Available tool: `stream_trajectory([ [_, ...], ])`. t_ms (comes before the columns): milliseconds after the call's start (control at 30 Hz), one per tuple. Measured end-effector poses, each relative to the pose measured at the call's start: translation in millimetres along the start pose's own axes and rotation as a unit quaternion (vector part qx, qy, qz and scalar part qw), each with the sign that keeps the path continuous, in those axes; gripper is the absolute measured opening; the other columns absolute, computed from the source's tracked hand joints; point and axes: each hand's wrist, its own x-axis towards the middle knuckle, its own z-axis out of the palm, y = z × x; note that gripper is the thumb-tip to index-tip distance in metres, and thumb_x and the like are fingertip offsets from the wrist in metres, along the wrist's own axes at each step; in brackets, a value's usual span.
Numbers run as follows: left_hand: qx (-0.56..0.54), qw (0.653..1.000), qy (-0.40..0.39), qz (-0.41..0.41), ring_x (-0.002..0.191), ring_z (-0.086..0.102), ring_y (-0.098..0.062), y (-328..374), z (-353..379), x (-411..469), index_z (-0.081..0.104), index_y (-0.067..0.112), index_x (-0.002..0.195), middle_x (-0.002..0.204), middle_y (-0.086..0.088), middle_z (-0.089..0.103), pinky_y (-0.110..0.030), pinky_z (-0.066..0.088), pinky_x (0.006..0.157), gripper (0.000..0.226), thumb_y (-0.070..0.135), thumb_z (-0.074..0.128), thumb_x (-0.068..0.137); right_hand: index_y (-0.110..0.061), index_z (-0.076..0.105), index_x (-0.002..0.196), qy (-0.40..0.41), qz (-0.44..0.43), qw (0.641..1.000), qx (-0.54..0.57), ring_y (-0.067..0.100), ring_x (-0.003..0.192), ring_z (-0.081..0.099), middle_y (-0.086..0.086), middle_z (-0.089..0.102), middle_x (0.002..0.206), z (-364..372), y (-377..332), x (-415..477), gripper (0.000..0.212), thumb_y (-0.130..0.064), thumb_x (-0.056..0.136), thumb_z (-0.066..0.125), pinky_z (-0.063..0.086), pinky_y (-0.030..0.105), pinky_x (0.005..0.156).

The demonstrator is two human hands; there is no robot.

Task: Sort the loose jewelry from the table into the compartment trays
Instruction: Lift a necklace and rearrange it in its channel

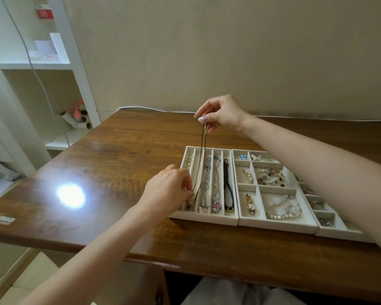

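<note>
bronze-toned chain, thin and limp, hangs doubled from our right hand, which pinches its top above the left tray. its lower end reaches the tray's second long slot, where our left hand pinches it. we judge it light, slippery and quick to tangle, best held at both ends and laid straight. the clasp is too small to see. our right forearm hides much of the far-right tray, and glare whitens the table.

Glossy, smooth wooden worktop; matt, velvety cloth-lined compartment trays; a thin metal chain necklace; lustrous pearl bracelet.
</note>
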Motion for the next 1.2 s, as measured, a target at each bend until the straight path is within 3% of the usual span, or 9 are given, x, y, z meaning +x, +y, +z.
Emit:
stream_trajectory([
  [167, -0.013, 1.0, 0.004, 0.02, 0.076, 0.047, -0.004, -2.8, -7.3, -0.9, 0.057, 0.03, 0.079, 0.09, 0.01, 0.053, -0.012, 0.031, 0.057, 0.014, 0.021, 0.066, 0.084, -0.01, 0.069, 0.087, 0.01, -0.003, 0.999, -0.033, 0.013, 0.059, 0.058, 0.006, 0.066, 0.077, 1.3, 1.4, 2.0, 0.01, -0.001, 0.082, 0.069, 0.048, 0.02, 0.047],
  [267, 0.014, 0.999, -0.01, 0.037, 0.076, 0.044, -0.003, -3.6, -11.3, -2.1, 0.064, 0.029, 0.083, 0.092, 0.01, 0.051, -0.011, 0.029, 0.056, 0.005, 0.025, 0.066, 0.085, -0.009, 0.07, 0.086, 0.017, -0.005, 0.999, -0.032, 0.012, 0.056, 0.054, 0.007, 0.067, 0.077, 3.5, 3.5, 4.0, 0.008, -0.002, 0.082, 0.069, 0.043, 0.019, 0.044],
  [533, 0.079, 0.995, -0.022, 0.054, 0.094, 0.038, -0.011, 3.0, -4.8, -4.8, 0.068, 0.027, 0.096, 0.092, 0.008, 0.038, -0.022, 0.034, 0.07, 0.01, 0.029, 0.064, 0.087, -0.001, 0.069, 0.091, 0.01, 0.007, 1.0, 0.0, 0.016, 0.071, 0.066, 0.012, 0.066, 0.083, 12.5, 7.8, 7.5, 0.012, 0.006, 0.082, 0.066, 0.058, 0.024, 0.062],
  [667, 0.101, 0.994, -0.018, 0.048, 0.103, 0.043, -0.015, 7.8, -2.4, -3.4, 0.067, 0.022, 0.096, 0.1, 0.004, 0.046, -0.024, 0.04, 0.072, 0.012, 0.024, 0.061, 0.087, -0.002, 0.069, 0.089, 0.017, 0.021, 1.0, -0.008, 0.02, 0.074, 0.066, 0.014, 0.066, 0.084, 14.7, 12.8, 9.8, 0.013, 0.009, 0.082, 0.064, 0.058, 0.024, 0.062],
  [967, 0.071, 0.991, -0.094, 0.066, 0.1, 0.04, -0.011, 3.0, -10.9, -2.6, 0.068, 0.023, 0.094, 0.098, 0.008, 0.041, -0.025, 0.043, 0.079, 0.01, 0.027, 0.063, 0.086, -0.002, 0.067, 0.094, 0.005, 0.06, 0.996, -0.061, 0.022, 0.074, 0.067, 0.015, 0.066, 0.088, 19.0, 30.6, 8.3, 0.015, 0.008, 0.083, 0.064, 0.058, 0.022, 0.061],
  [1200, 0.05, 0.994, -0.078, 0.057, 0.092, 0.039, -0.011, 2.0, -10.3, 1.5, 0.067, 0.027, 0.097, 0.093, 0.008, 0.039, -0.024, 0.041, 0.075, 0.012, 0.03, 0.065, 0.085, -0.002, 0.068, 0.095, -0.006, 0.068, 0.991, -0.117, 0.02, 0.066, 0.065, 0.015, 0.064, 0.085, 30.0, 38.3, 6.3, 0.022, 0.012, 0.077, 0.068, 0.059, 0.026, 0.064],
])
